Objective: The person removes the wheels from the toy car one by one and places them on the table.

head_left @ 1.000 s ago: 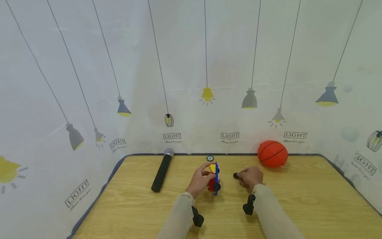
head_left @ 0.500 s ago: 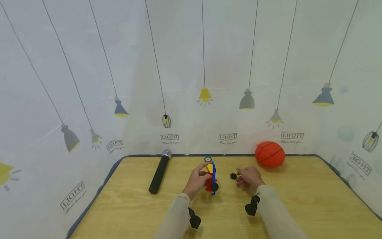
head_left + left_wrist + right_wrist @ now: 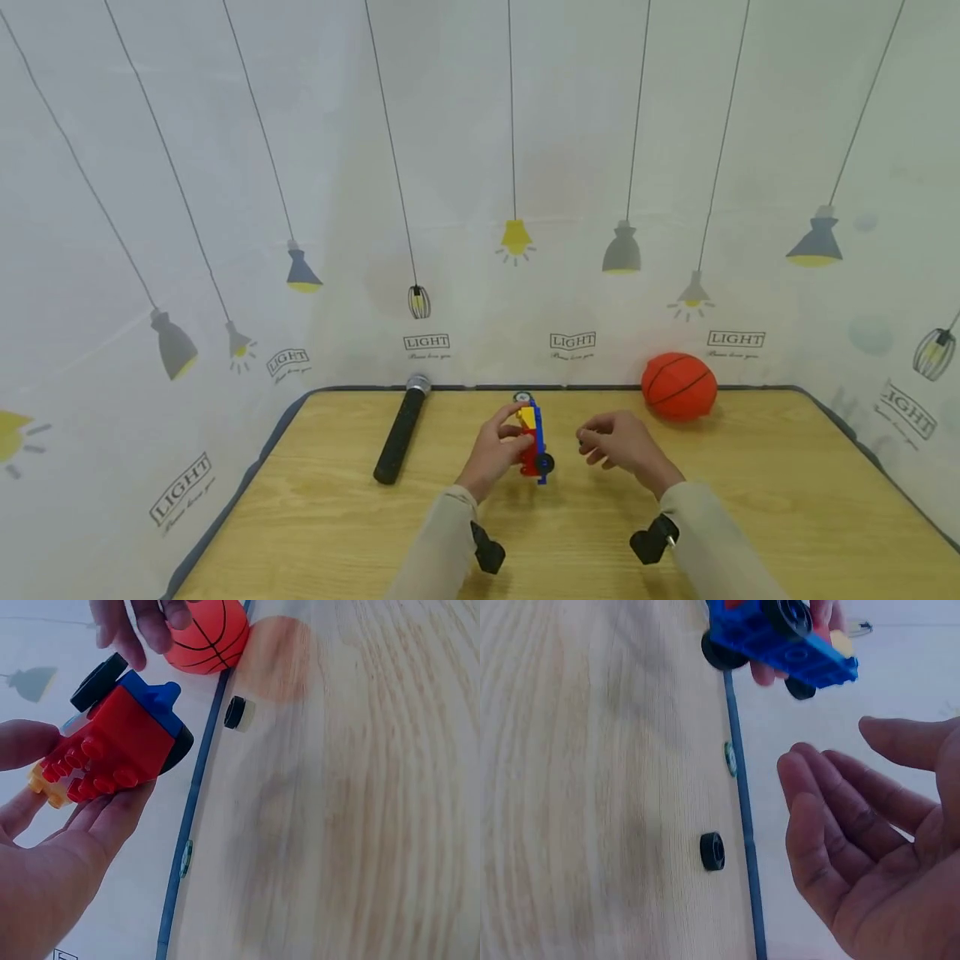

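Note:
My left hand (image 3: 504, 435) grips a toy car (image 3: 534, 443) built of red, blue and yellow bricks with black wheels, and holds it just above the wooden table (image 3: 337, 517). In the left wrist view the car (image 3: 120, 739) lies across my fingers with its studs toward the palm. My right hand (image 3: 600, 437) hovers right of the car with loosely curled fingers. Its palm (image 3: 832, 802) is empty in the right wrist view. A loose black wheel (image 3: 712, 851) lies on the table near the far edge, below that hand, and shows beyond the car (image 3: 235, 712).
A black microphone (image 3: 401, 429) lies to the left and an orange basketball (image 3: 678, 386) sits at the back right. A small round disc (image 3: 522, 397) lies at the far edge behind the car. A lamp-printed curtain surrounds the table.
My right hand let go of the black wheel, which now lies on the table, and drew left toward the car with its fingers loosened. My left hand kept hold of the car.

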A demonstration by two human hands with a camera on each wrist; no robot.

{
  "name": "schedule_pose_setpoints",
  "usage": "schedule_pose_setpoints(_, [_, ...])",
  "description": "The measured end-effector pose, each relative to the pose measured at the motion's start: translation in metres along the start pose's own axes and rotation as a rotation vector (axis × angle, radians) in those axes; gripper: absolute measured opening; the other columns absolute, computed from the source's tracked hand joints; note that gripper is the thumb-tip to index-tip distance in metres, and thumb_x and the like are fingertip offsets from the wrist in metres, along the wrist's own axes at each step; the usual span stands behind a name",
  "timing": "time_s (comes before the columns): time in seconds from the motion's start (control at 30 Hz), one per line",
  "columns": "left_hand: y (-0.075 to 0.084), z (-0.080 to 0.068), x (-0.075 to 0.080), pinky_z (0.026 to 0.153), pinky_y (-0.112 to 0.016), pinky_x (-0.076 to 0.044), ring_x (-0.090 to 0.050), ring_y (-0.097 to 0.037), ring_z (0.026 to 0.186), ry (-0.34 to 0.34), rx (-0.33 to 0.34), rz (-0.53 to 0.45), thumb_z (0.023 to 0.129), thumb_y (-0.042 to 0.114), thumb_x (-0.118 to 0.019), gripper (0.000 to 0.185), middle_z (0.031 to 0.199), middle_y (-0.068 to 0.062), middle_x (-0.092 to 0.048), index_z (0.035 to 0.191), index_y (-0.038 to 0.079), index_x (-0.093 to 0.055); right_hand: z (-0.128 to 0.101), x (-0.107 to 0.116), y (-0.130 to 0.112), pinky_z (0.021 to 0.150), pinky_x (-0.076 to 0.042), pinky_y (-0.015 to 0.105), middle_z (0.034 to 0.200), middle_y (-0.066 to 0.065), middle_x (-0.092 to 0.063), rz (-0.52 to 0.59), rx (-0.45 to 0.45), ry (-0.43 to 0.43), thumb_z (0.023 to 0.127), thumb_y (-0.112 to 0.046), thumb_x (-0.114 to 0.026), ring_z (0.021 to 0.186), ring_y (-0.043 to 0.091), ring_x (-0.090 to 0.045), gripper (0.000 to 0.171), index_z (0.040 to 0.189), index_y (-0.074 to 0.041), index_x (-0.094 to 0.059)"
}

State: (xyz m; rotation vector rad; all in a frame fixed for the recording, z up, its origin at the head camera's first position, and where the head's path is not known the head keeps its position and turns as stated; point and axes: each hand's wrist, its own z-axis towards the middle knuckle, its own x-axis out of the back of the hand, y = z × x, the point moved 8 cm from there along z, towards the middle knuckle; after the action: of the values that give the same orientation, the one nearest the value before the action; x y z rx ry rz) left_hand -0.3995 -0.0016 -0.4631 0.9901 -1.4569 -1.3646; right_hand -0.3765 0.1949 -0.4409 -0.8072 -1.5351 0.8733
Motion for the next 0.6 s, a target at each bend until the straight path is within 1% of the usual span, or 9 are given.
schedule_pose_setpoints(0.07, [0.001,0.000,-0.002,0.090,-0.044,-0.060,-0.070,-0.020,0.097,-0.002,-0.009,-0.007,0.098,0.012,-0.063,0.054,0.119,-0.019,-0.063,0.149,0.022,-0.047,-0.004,-0.003,-0.004,0.069,-0.059,0.034,0.096,0.013,-0.075,0.005,0.035,-0.007,0.098,-0.020,-0.064,0.080,0.022,-0.072,0.025,0.113,-0.001,-0.071])
schedule_pose_setpoints(0.2, [0.003,-0.001,-0.004,0.090,-0.046,-0.060,-0.071,-0.021,0.096,0.002,-0.018,-0.023,0.098,0.014,-0.064,0.054,0.119,-0.019,-0.064,0.149,0.022,-0.047,-0.011,-0.012,-0.014,0.068,-0.057,0.031,0.099,0.012,-0.074,-0.019,0.111,-0.022,0.095,-0.015,-0.067,0.080,0.021,-0.068,0.022,0.114,-0.005,-0.071])
schedule_pose_setpoints(0.3, [0.003,-0.001,-0.004,0.090,-0.046,-0.060,-0.072,-0.021,0.096,0.001,-0.018,-0.040,0.098,0.014,-0.064,0.054,0.119,-0.019,-0.064,0.149,0.022,-0.048,-0.017,-0.017,-0.020,0.066,-0.056,0.030,0.098,0.010,-0.073,-0.022,0.174,-0.024,0.093,-0.013,-0.069,0.081,0.022,-0.066,0.024,0.115,-0.005,-0.071])
schedule_pose_setpoints(0.37, [0.004,-0.002,-0.005,0.090,-0.045,-0.060,-0.071,-0.020,0.095,-0.003,-0.016,-0.046,0.098,0.015,-0.065,0.054,0.119,-0.019,-0.063,0.149,0.021,-0.047,-0.019,-0.020,-0.022,0.065,-0.055,0.030,0.097,0.010,-0.073,-0.003,0.203,-0.029,0.091,-0.012,-0.071,0.081,0.024,-0.065,0.025,0.115,-0.003,-0.071])
schedule_pose_setpoints(0.47, [0.004,-0.004,-0.006,0.091,-0.044,-0.060,-0.071,-0.020,0.096,-0.008,-0.014,-0.053,0.098,0.015,-0.065,0.055,0.120,-0.019,-0.064,0.149,0.022,-0.046,-0.022,-0.023,-0.022,0.064,-0.055,0.030,0.098,0.012,-0.073,0.041,0.218,-0.034,0.090,-0.012,-0.072,0.080,0.022,-0.064,0.026,0.114,-0.003,-0.072])
schedule_pose_setpoints(0.6, [0.005,-0.005,-0.007,0.092,-0.041,-0.060,-0.071,-0.021,0.099,-0.009,-0.020,-0.057,0.098,0.015,-0.065,0.055,0.122,-0.018,-0.064,0.149,0.024,-0.047,-0.022,-0.026,-0.021,0.065,-0.054,0.030,0.104,0.015,-0.074,0.096,0.225,-0.043,0.090,-0.013,-0.073,0.082,0.020,-0.064,0.027,0.115,-0.004,-0.072])
